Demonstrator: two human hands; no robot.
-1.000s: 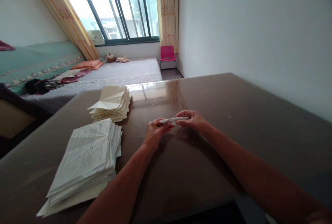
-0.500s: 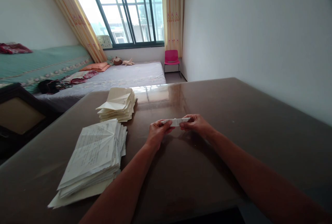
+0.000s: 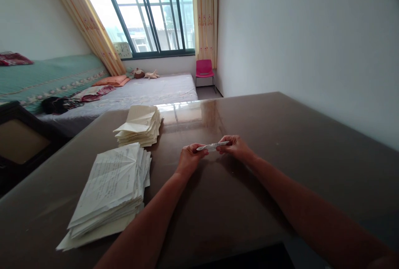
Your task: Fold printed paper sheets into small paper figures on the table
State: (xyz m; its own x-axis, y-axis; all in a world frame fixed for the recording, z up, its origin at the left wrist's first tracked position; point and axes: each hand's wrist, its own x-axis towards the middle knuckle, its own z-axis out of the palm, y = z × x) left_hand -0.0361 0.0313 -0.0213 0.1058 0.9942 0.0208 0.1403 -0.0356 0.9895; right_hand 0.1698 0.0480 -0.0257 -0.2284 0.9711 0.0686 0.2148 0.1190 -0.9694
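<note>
Above the brown table (image 3: 243, 202), a small strip of folded paper (image 3: 213, 147) with print on it is held between my two hands. My left hand (image 3: 189, 155) pinches its left end, and my right hand (image 3: 233, 146) grips the right end. The strip looks bent or twisted in the middle. To the left of my left forearm lies a stack of creased, written white sheets (image 3: 109, 181). Behind that sits a second stack of yellowish folded paper (image 3: 140, 123).
A dark wooden chair (image 3: 21, 136) stands at the table's left side. Beyond the far edge are a bed (image 3: 174, 88) and a pink chair (image 3: 204, 69) under a window. A white wall (image 3: 296, 32) runs along the right.
The paper strip, flat and straight before, now looks twisted in the middle. Its left end sits slightly lower than its right. Both hands keep hold, and the view has shifted slightly.
</note>
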